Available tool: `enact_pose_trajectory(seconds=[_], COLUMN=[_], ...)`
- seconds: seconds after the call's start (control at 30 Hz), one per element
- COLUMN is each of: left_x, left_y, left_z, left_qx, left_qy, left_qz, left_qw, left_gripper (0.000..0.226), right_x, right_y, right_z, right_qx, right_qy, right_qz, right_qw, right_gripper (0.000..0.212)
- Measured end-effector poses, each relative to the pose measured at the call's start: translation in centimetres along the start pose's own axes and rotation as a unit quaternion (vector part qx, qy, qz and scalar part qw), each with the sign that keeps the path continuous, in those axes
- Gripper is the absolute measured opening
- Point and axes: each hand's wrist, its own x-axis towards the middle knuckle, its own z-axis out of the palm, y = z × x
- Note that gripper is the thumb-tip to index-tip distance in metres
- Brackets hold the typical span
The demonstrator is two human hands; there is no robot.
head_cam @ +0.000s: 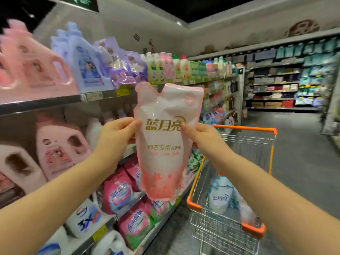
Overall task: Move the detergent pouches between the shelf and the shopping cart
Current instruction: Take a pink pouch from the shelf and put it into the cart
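A pink and white detergent pouch (163, 144) with gold lettering hangs upright in the air in front of me, between the shelf and the cart. My left hand (116, 137) pinches its left edge and my right hand (202, 138) pinches its right edge, both at the height of the lettering. The shopping cart (195, 205), wire with orange trim, stands at the lower right. Inside it lies a pale blue and white pouch (219, 197), and a pink and white pouch (246, 212) is partly hidden behind my right forearm.
The shelf unit (46, 103) fills the left side, with pink and lilac detergent jugs on top, purple refill pouches (127, 65) beside them, and pink bags (117, 194) on the lower tiers. An aisle of grey floor (303, 155) runs ahead to more shelving.
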Motion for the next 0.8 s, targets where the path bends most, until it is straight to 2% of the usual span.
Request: enact_pose_trajectory(seconds=[0.13, 0.27, 0.37, 0.53, 0.67, 0.73, 0.8], left_x=[1.5, 3.0, 4.7, 8.8, 12.8, 14.4, 15.5], left_y=[-3.9, -9.4, -13.9, -22.5, -28.6, -32.2, -35.9], left_z=[11.7, 21.9, 28.7, 37.6, 42.3, 43.8, 44.9], left_qx=[-0.024, -0.042, -0.07, -0.081, -0.048, -0.017, 0.024], left_qy=[-0.065, -0.128, -0.179, -0.252, -0.293, -0.301, -0.315], left_qz=[-0.043, -0.092, -0.131, -0.164, -0.179, -0.185, -0.197], left_qw=[0.997, 0.987, 0.973, 0.95, 0.938, 0.935, 0.928], left_gripper=[0.023, 0.024, 0.02, 0.015, 0.016, 0.019, 0.021], right_x=[0.5, 1.5, 2.6, 6.9, 11.4, 13.1, 14.5], right_y=[4.0, 9.4, 14.0, 22.4, 29.2, 33.0, 36.7], right_z=[-11.0, -19.4, -24.2, -29.8, -32.5, -32.8, -32.9], right_qx=[-0.073, -0.139, -0.142, -0.136, -0.119, -0.117, -0.104], right_qy=[0.076, 0.13, 0.162, 0.204, 0.228, 0.23, 0.243], right_qz=[0.041, 0.103, 0.148, 0.211, 0.262, 0.293, 0.319], right_qw=[0.994, 0.976, 0.965, 0.946, 0.93, 0.921, 0.91], right_gripper=[0.019, 0.033, 0.021, 0.027, 0.034, 0.024, 0.023])
